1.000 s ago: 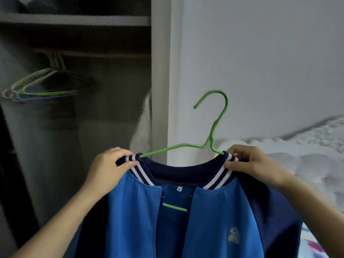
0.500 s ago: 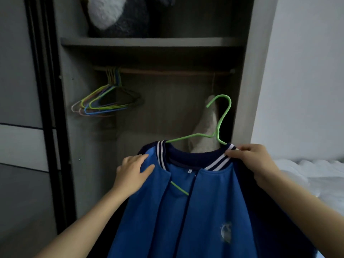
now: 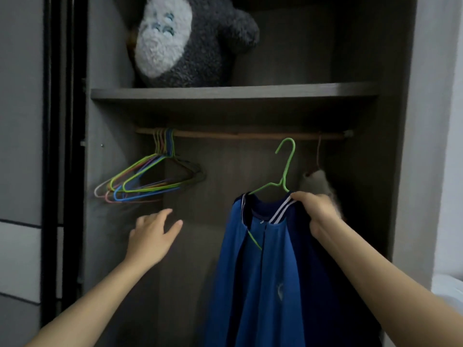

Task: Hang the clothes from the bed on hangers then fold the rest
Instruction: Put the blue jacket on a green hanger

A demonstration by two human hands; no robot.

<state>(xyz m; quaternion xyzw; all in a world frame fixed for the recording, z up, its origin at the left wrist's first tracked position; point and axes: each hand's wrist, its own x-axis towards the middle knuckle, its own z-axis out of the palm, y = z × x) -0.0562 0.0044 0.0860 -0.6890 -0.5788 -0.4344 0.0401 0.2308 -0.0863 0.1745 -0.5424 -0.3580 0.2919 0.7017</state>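
The blue jacket (image 3: pixel 270 284) hangs on a green hanger (image 3: pixel 285 166), up inside the closet. The hook is right by the rod (image 3: pixel 238 135) & looks not on it yet. R hand (image 3: pixel 315 211) pinches the collar & the hanger's end. L hand (image 3: pixel 152 236) is wide open w/ nothing in it, below the empty hangers (image 3: pixel 145 181). To do it well: lift the hook over the rod, then let it drop on, in the gap btw the empty hangers & the grey thing (image 3: pixel 318 184). Go slow so the jacket won't slip off.

Blue jacket (image 3: pixel 270 284), white-striped navy collar (image 3: pixel 283 209), green hanger (image 3: pixel 284 169), seemingly grey plush (image 3: pixel 190 43).
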